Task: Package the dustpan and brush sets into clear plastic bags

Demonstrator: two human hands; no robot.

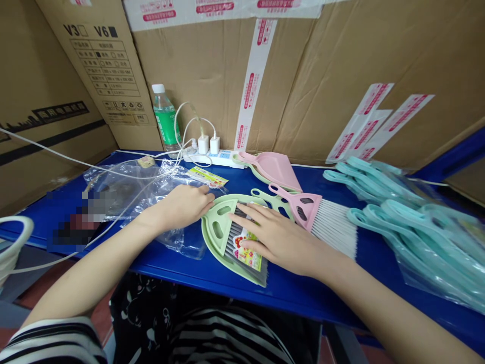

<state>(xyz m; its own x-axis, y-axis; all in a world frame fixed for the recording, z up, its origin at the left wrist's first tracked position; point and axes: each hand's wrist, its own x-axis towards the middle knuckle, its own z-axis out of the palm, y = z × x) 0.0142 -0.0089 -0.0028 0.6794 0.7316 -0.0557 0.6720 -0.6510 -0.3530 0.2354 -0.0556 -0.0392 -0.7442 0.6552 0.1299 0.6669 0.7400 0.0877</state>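
A light green hand brush [225,215] with grey bristles lies on a matching green dustpan [212,248] near the desk's front edge. My left hand [187,205] is closed at their handle end, and the handles are hidden under its fingers. Across the bristles rests my right hand [278,237], its fingers spread and lying flat, touching a printed card [252,257] on top of the brush. Just beyond are a pink brush [306,208] with pale bristles, a partly covered green brush handle [278,203], and a pink dustpan [275,167] over a green one.
Teal handled pieces [413,227] in clear bags fill the right side. Crumpled clear plastic bags [182,237] and a yellow-green card [208,177] lie at left. Behind are a power strip [229,158] with cables, a bottle [165,121] and cardboard [212,76] walls.
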